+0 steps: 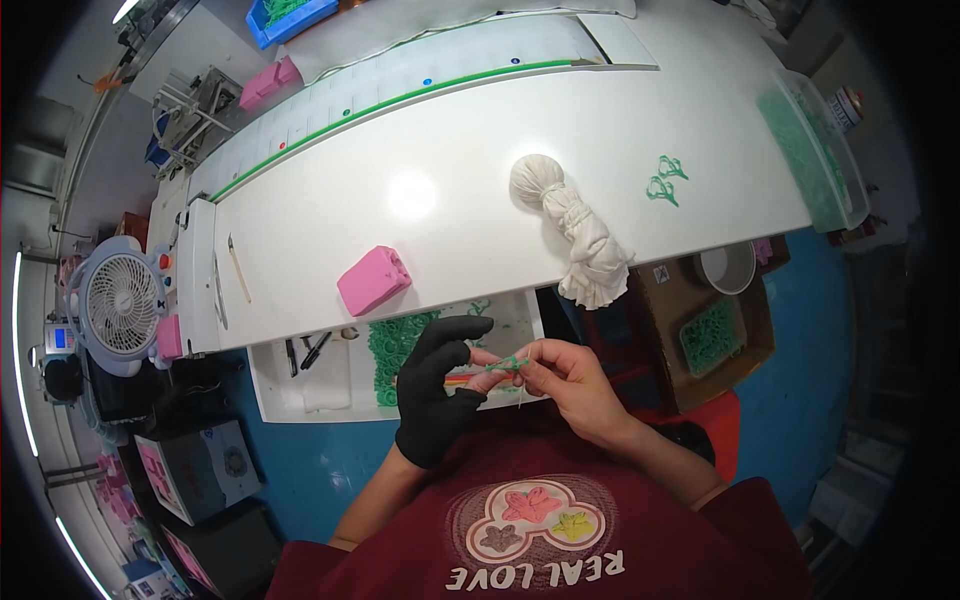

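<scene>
A small green openwork piece (508,364) is held between my two hands above the open drawer. My left hand (437,385) wears a black glove with some fingertips bare and pinches the piece from the left. From the right, the thumb and fingers of my bare right hand (580,388) close on its other end. A thin pale strand hangs below the piece; I cannot tell what it is. Beneath my hands, many green pieces (390,350) lie in the white drawer (290,408), partly hidden by my left hand.
On the white table (450,200) are a pink block (374,281), a tied white cloth bundle (572,225), two green pieces (664,181), a slim brush-like tool (239,268) and a clear bin (815,150). A fan (122,305) stands left, a cardboard box (690,365) right.
</scene>
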Motion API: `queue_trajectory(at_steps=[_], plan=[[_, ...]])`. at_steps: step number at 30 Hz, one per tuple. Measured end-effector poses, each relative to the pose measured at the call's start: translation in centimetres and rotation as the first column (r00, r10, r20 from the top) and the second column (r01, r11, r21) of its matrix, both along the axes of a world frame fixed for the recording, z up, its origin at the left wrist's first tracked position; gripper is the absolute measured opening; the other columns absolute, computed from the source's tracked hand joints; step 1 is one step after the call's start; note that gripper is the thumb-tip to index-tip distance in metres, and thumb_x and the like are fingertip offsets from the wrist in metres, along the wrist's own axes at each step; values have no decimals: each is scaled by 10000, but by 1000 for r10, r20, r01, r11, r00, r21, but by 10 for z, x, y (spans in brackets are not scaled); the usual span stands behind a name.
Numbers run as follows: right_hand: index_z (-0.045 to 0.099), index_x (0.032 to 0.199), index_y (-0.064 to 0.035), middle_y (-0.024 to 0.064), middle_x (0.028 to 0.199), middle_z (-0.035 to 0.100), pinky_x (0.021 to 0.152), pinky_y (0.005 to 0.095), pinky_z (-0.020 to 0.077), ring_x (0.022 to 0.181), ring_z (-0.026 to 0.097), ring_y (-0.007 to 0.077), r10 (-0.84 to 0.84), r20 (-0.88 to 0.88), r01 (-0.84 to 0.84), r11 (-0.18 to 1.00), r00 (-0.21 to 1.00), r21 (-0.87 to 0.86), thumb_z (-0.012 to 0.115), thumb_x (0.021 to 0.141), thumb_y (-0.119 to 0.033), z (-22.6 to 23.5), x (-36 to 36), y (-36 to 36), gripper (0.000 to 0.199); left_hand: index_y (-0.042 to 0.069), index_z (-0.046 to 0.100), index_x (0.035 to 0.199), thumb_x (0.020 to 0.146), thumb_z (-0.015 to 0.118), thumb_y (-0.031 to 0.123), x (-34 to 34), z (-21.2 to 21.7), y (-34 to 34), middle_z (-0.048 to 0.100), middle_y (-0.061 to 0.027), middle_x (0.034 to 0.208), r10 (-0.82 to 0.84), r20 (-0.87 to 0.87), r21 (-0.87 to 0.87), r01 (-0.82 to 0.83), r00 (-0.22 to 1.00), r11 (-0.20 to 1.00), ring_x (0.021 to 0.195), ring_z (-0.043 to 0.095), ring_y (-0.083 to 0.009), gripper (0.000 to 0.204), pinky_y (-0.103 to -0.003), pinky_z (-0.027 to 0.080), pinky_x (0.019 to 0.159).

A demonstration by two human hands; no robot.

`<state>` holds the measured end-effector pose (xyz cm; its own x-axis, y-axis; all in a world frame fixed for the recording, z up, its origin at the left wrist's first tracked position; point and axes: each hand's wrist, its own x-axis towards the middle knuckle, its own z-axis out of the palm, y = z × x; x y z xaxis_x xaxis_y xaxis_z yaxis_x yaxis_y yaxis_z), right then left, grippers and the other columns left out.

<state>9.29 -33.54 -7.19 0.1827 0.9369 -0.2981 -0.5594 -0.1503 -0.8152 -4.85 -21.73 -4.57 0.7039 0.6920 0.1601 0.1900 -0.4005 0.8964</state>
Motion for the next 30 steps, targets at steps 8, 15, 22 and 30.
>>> queue_trajectory(at_steps=[8,15,22,30], plan=[[624,1004,8,-11,831,592,622,178,379,707,450,17,6,16,-6,1000,1000,11,535,980,-117,-4,-3,-1,156,11,679,836,691,771,39,-1,1,-2,607,-123,1107,-36,2,-114,36,999,993,1063,575,-234,174,-345,448,899],[696,976,-38,67,838,581,602,219,433,673,537,113,-377,751,289,923,542,254,631,887,-30,22,-3,1,111,18,679,829,697,761,37,-1,1,-3,613,-114,1111,-24,-40,-47,22,999,999,1037,589,-223,156,-332,465,869],[673,1008,-26,79,841,621,577,287,486,691,605,191,-555,724,102,816,410,569,701,776,60,42,0,4,249,46,696,823,719,768,94,-1,3,-3,613,-97,1113,-31,-45,-28,29,999,999,1019,600,-226,135,-335,477,855],[678,1001,-25,71,840,638,593,289,495,709,623,204,-523,738,94,837,427,539,706,759,65,39,-7,11,260,52,679,820,706,775,102,-5,0,-3,614,-97,1108,-44,-45,-38,43,998,998,1029,594,-238,157,-341,476,857]])
